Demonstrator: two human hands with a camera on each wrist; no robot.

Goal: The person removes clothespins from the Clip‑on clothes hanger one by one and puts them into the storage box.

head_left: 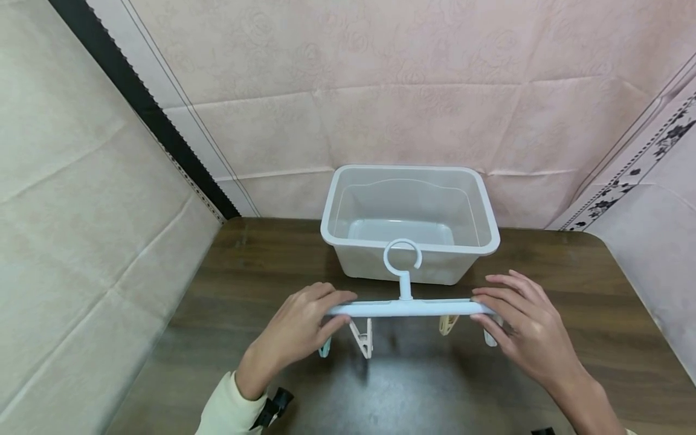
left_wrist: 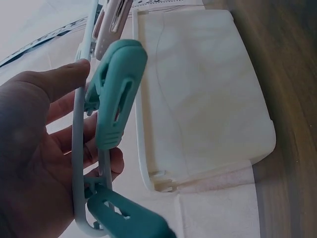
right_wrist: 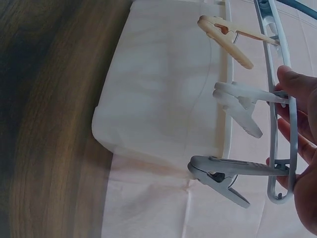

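Observation:
Both hands hold a light blue clip hanger [head_left: 408, 308] level above the table, its round hook pointing up. My left hand [head_left: 299, 323] grips the left end of the bar, thumb toward me and fingers behind. At the right end, my right hand [head_left: 524, 326] pinches the bar the same way. Clothes pegs hang below: two teal pegs [left_wrist: 121, 94] by the left hand and a pale pinkish peg [left_wrist: 113, 27] further in. Towards the right hand hang a cream peg [right_wrist: 225, 39], a white peg [right_wrist: 240, 106] and a grey peg [right_wrist: 220, 173].
A whitish plastic bin [head_left: 410, 263] stands on the brown wooden table [head_left: 228, 290], just behind the hanger. Pale patterned cloth [head_left: 380, 121] rises behind the table, with more at both sides. A black strap [head_left: 274, 408] sits at the left wrist.

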